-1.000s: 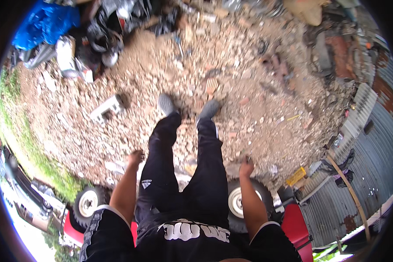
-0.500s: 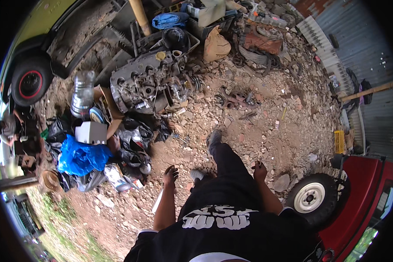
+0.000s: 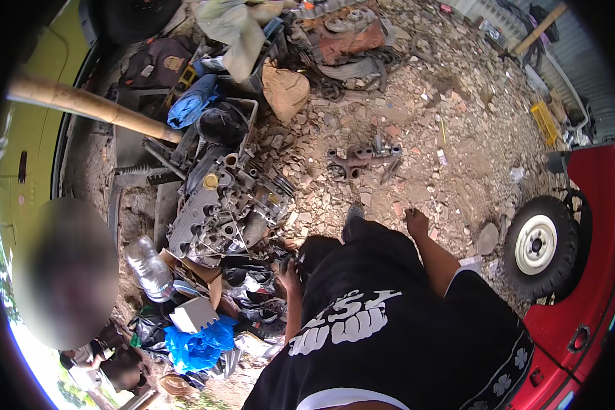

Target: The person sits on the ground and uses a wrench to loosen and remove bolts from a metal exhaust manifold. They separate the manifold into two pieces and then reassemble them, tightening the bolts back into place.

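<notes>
My left hand (image 3: 290, 275) hangs low beside my dark trousers, close to the black plastic bags (image 3: 253, 290). Its darkened fingers look slightly apart, and I see nothing in them. On the other side my right hand (image 3: 417, 223) hangs over the rubble, fingers curled in; whatever they may hold is hidden. Left of my left hand lies a large grey engine (image 3: 215, 212) with a yellow cap. Ahead, a rusty manifold-like metal part (image 3: 364, 160) rests on the stones. Neither hand touches these parts.
A bamboo pole (image 3: 96, 106) slants at left beside a green vehicle (image 3: 37, 137). Clear plastic bottle (image 3: 149, 270), blue bag (image 3: 197, 344) and tan sack (image 3: 285, 90) lie around the engine. A red vehicle (image 3: 591, 239) with a spare wheel (image 3: 536, 244) stands right. Another person (image 3: 82, 362) is lower left.
My view has turned left and moved forward; the engine and bags now lie nearer my left side. The other person's blurred outline shows larger at left. My arms still hang down.
</notes>
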Action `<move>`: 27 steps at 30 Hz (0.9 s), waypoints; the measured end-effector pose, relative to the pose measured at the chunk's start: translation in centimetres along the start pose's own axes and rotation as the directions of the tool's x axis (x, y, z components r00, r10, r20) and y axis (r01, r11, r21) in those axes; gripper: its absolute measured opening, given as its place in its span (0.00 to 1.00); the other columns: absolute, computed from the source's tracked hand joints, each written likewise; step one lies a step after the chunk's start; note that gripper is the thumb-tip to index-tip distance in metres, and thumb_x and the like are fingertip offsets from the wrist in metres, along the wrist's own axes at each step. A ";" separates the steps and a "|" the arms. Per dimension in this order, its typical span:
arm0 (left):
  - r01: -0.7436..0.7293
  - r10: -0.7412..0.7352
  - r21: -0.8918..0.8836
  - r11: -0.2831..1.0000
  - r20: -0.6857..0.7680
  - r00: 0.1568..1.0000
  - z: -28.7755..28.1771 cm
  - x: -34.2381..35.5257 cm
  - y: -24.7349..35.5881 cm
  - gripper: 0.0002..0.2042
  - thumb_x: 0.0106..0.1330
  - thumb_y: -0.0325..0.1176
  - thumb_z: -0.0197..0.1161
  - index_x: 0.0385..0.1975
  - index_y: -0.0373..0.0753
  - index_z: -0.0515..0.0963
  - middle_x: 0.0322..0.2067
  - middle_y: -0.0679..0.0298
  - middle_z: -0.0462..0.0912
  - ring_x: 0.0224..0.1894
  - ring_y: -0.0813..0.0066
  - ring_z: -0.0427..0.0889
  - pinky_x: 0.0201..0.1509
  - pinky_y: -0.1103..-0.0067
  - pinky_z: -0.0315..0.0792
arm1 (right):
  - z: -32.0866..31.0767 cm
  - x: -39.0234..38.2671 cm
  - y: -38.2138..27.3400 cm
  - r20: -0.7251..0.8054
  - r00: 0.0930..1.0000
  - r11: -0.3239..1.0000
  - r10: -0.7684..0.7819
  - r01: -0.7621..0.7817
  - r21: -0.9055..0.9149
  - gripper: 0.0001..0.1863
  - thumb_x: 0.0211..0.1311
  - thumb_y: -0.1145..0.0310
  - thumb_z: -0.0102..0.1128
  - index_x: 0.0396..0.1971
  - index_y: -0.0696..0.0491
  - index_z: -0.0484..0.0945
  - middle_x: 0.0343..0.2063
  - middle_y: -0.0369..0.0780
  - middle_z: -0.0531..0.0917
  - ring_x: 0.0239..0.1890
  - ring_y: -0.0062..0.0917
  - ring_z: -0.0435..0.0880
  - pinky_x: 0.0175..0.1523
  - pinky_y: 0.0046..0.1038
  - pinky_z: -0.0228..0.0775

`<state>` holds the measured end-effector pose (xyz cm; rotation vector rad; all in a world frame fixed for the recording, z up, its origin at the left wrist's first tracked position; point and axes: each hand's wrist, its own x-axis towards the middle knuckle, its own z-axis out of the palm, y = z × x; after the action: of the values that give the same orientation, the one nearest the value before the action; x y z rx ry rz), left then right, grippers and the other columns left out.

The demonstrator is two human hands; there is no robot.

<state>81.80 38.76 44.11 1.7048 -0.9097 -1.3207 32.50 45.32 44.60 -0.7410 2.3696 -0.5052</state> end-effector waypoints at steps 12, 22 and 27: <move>0.036 -0.096 0.118 0.992 0.554 0.827 21.0 21.9 28.9 0.19 0.72 0.38 0.63 0.58 0.34 0.77 0.44 0.59 0.84 0.45 0.72 0.82 0.47 0.76 0.76 | -1.9 8.1 -13.4 -0.105 0.985 0.963 0.134 -0.104 0.247 0.17 0.68 0.55 0.60 0.46 0.49 0.86 0.31 0.40 0.90 0.33 0.32 0.89 0.44 0.34 0.79; -0.314 -0.293 0.438 0.843 0.861 0.415 40.0 36.8 36.2 0.20 0.70 0.38 0.66 0.56 0.32 0.78 0.46 0.60 0.85 0.45 0.71 0.83 0.50 0.75 0.75 | 13.8 -1.9 -8.2 -0.036 0.104 0.100 0.994 -0.723 0.683 0.26 0.65 0.45 0.53 0.48 0.50 0.85 0.37 0.43 0.90 0.45 0.38 0.89 0.55 0.36 0.76; -0.459 -0.486 0.551 0.696 0.833 0.263 49.2 34.4 38.6 0.20 0.73 0.40 0.62 0.58 0.34 0.76 0.45 0.59 0.84 0.44 0.69 0.83 0.47 0.73 0.76 | 20.2 -1.7 -15.7 0.138 0.078 -0.041 0.987 -0.718 0.695 0.22 0.59 0.44 0.60 0.38 0.45 0.91 0.42 0.46 0.89 0.53 0.39 0.85 0.60 0.37 0.74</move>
<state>37.88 -16.08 56.62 1.1132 -2.4879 -2.3089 52.58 30.77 38.16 1.4582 2.1285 -0.7665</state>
